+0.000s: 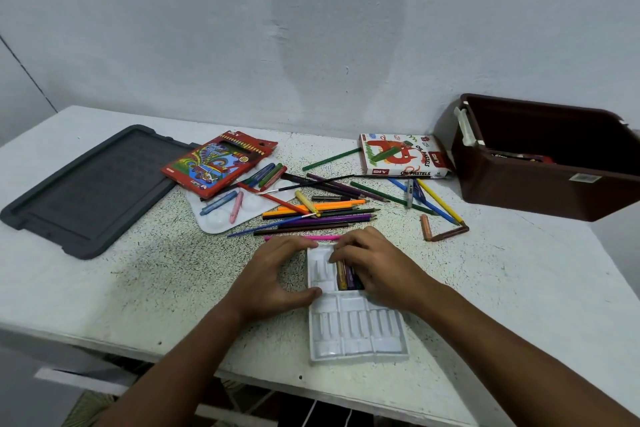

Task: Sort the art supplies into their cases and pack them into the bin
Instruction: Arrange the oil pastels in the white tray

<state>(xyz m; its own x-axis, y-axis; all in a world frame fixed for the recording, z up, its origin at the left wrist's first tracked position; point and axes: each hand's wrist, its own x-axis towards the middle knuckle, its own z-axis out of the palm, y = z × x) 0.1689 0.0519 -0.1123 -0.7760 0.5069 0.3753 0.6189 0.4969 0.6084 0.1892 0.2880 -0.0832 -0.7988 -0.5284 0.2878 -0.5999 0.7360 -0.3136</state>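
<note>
A white plastic pastel tray [356, 333] lies near the table's front edge. My left hand [277, 274] grips its upper left edge between thumb and fingers. My right hand [374, 263] rests over the tray's upper right slots, fingers pressing several oil pastels [346, 276] lying there. Loose coloured pencils [322, 215] and pastels are scattered behind the tray. The red coloured-pencil box [218, 163] lies at the back left, the oil pastels box [403, 156] at the back right. The dark red bin [540, 184] stands at the far right.
A grey bin lid [90, 191] lies flat at the left. A white paint palette [221, 218] sits under the pencil box with pastels on it. Two brown pastels [440, 230] lie right of the pile. The wall is close behind the table.
</note>
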